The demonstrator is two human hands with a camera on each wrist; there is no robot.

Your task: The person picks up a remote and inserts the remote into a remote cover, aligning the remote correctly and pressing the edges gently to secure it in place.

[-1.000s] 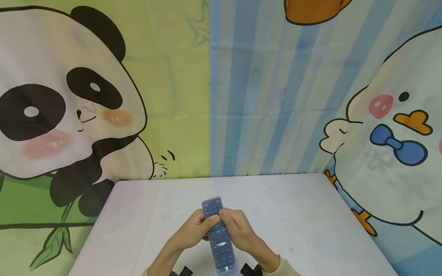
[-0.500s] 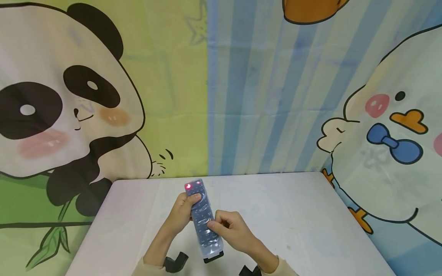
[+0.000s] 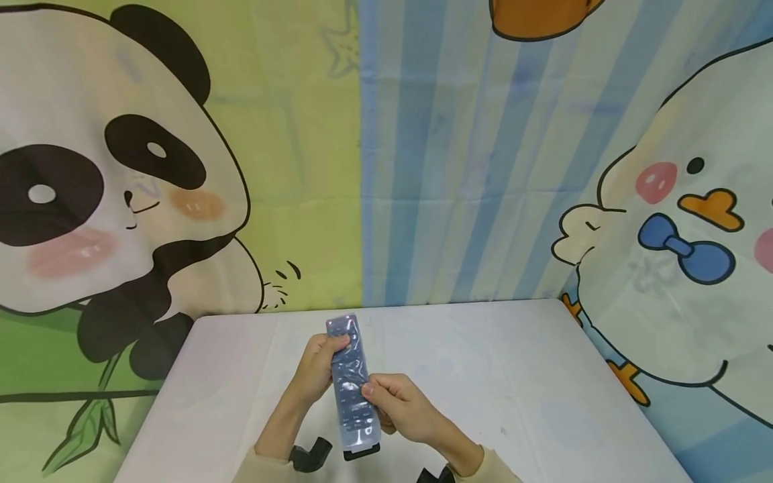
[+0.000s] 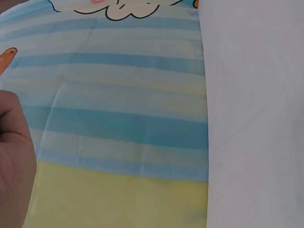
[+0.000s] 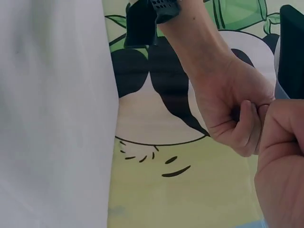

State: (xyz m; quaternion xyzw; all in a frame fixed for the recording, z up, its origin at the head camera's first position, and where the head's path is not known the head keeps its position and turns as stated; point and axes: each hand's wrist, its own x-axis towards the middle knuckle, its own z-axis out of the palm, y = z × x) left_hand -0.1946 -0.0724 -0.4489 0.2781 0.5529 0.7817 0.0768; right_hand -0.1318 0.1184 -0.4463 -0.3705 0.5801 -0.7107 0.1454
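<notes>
A long remote control [image 3: 352, 386] in a clear, shiny plastic sleeve is held up over the table, its far end leaning slightly left. My left hand [image 3: 318, 365] grips its upper left side, thumb lying across the buttons. Lower down, my right hand [image 3: 401, 406] pinches the right edge between thumb and curled fingers. A black strip shows at the near end. In the right wrist view, the remote's dark side stands beside my left hand [image 5: 232, 102], with my right hand [image 5: 282, 166] in front. The left wrist view catches only part of my left hand [image 4: 14, 166].
The white tabletop [image 3: 483, 376] lies beneath both hands. Behind it hangs a cloth backdrop [image 3: 314, 168] printed with a panda and a white bird. Black wrist mounts [image 3: 311, 456] sit at both cuffs.
The remote has moved up and left, tilting the other way. My left hand went with it; my right hand slid from the upper part to the lower edge. A red glow at the far end has vanished.
</notes>
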